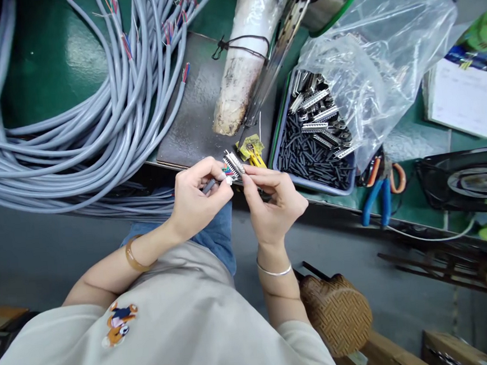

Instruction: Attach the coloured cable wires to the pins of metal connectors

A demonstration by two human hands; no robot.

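Observation:
My left hand is closed, thumb and fingers pinching the end of a grey cable whose thin coloured wires reach toward a metal multi-pin connector. My right hand grips the far side of that connector between thumb and fingertips. Both hands meet just in front of the bench edge. White finger covers show at the left fingertips. Whether the wires are joined to the pins is too small to tell. Right behind the connector lies a yellow tool on a crumpled yellow piece.
Many grey cables with stripped ends sprawl on the left. A soldering iron and white wrapped roll point toward me over a dark plate. At right are a bin of connectors and black sleeves, pliers, and a fan.

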